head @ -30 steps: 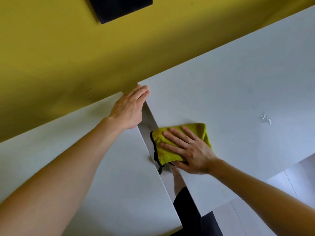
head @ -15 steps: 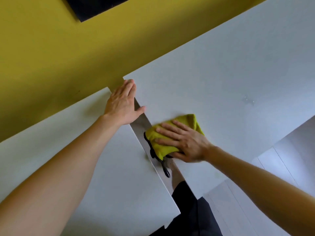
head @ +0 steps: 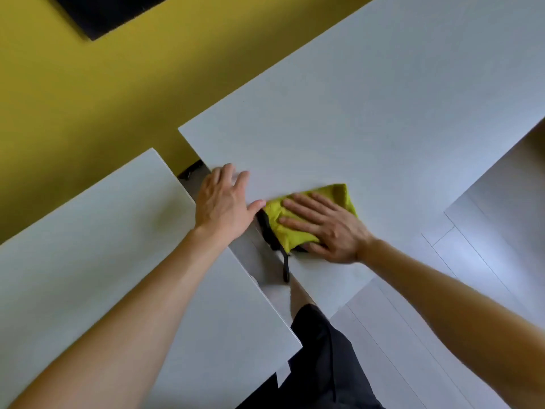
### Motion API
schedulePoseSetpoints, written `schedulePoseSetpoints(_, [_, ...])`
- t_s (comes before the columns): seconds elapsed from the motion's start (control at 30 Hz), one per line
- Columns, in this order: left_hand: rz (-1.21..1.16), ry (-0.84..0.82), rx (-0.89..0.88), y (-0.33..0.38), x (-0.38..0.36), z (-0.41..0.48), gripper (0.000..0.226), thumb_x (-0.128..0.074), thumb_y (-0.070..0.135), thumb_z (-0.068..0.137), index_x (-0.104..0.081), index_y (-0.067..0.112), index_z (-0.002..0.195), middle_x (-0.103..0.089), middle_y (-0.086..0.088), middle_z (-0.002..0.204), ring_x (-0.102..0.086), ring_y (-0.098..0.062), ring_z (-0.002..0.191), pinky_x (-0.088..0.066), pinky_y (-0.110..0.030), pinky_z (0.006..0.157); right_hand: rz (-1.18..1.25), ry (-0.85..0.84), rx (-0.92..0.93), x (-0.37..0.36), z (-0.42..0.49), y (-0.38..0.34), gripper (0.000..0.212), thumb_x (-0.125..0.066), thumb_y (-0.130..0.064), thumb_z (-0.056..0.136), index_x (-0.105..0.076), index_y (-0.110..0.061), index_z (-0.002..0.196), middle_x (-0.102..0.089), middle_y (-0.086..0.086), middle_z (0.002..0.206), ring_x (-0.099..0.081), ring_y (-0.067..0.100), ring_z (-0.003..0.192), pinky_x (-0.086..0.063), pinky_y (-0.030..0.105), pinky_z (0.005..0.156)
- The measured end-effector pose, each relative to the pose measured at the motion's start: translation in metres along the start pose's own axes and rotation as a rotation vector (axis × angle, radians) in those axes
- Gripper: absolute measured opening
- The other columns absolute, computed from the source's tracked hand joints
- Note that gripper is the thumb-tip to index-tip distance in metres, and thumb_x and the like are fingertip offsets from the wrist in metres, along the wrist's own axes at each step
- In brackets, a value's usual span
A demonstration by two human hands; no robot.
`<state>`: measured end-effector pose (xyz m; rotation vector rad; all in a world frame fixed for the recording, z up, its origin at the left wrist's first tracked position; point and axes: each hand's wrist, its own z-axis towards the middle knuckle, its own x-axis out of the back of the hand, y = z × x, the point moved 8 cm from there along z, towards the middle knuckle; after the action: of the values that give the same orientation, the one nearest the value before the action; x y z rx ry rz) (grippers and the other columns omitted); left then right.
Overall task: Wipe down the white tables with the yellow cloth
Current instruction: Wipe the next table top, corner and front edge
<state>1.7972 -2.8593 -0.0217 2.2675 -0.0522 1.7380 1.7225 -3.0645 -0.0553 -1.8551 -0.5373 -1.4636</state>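
A folded yellow cloth (head: 339, 196) with a black edge and a dangling black loop lies at the near left edge of the right white table (head: 368, 113). My right hand (head: 327, 225) presses flat on the cloth with straight fingers. My left hand (head: 224, 202) bridges the gap between the two tables, fingers straight and resting on the right table's edge, thumb pointing at the cloth. The left white table (head: 88, 246) lies under my left forearm.
A narrow gap (head: 256, 261) separates the two tables. A yellow wall (head: 103, 84) runs behind them, with a dark panel (head: 112, 10) at the top. Pale floor (head: 472, 276) and my dark clothing (head: 324, 364) show at the lower right.
My left hand has shifted from the left table's edge across the gap onto the right table. The cloth and right hand have slid slightly farther along the table edge.
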Motion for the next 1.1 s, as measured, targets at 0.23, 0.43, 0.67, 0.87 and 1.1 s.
schedulePoseSetpoints(0.23, [0.014, -0.016, 0.042, 0.009, -0.018, -0.017, 0.061, -0.061, 0.037, 0.104, -0.044, 0.015, 0.157, -0.037, -0.017, 0.163, -0.038, -0.039, 0.149, -0.035, -0.051, 0.122, 0.018, 0.204, -0.53, 0.003, -0.009, 0.001, 0.072, -0.047, -0.052, 0.11, -0.02, -0.03, 0.174, -0.01, 0.004, 0.182, -0.002, 0.028, 0.169, -0.014, 0.061, 0.133])
schedulePoseSetpoints(0.43, [0.025, -0.041, 0.073, 0.013, -0.019, -0.019, 0.073, -0.059, 0.049, 0.105, -0.034, 0.017, 0.166, -0.025, -0.016, 0.174, -0.027, -0.037, 0.159, -0.03, -0.051, 0.128, 0.043, 0.023, -0.036, -0.022, -0.061, -0.047, 0.071, -0.054, -0.046, 0.108, -0.026, -0.029, 0.172, -0.01, 0.003, 0.183, -0.004, 0.028, 0.169, -0.01, 0.058, 0.135])
schedulePoseSetpoints(0.67, [0.029, -0.205, 0.219, 0.031, -0.025, -0.02, 0.126, -0.081, 0.077, 0.077, -0.017, 0.02, 0.17, -0.01, -0.019, 0.176, -0.014, -0.036, 0.164, -0.021, -0.047, 0.131, -0.016, 0.205, -0.637, 0.012, -0.092, 0.051, 0.07, -0.043, -0.057, 0.11, -0.019, -0.037, 0.173, -0.01, 0.002, 0.183, -0.002, 0.027, 0.169, -0.016, 0.062, 0.132])
schedulePoseSetpoints(0.87, [0.049, -0.311, 0.289, 0.065, -0.027, -0.012, 0.12, -0.096, 0.054, 0.072, -0.024, 0.017, 0.161, -0.023, -0.021, 0.158, -0.027, -0.044, 0.152, -0.039, -0.048, 0.123, 0.042, 0.047, -0.044, -0.031, -0.084, -0.065, 0.071, -0.047, -0.056, 0.111, -0.02, -0.034, 0.173, -0.006, 0.005, 0.183, 0.001, 0.031, 0.169, -0.011, 0.063, 0.134])
schedulePoseSetpoints(1.1, [-0.009, -0.284, 0.448, 0.071, -0.037, -0.021, 0.156, -0.097, 0.076, 0.053, -0.009, 0.018, 0.168, 0.004, -0.023, 0.174, 0.002, -0.042, 0.164, -0.014, -0.045, 0.136, -0.016, 0.153, -0.283, 0.024, -0.117, 0.144, 0.077, -0.048, -0.069, 0.106, -0.027, -0.035, 0.172, -0.017, 0.0, 0.182, -0.009, 0.029, 0.169, -0.018, 0.062, 0.132])
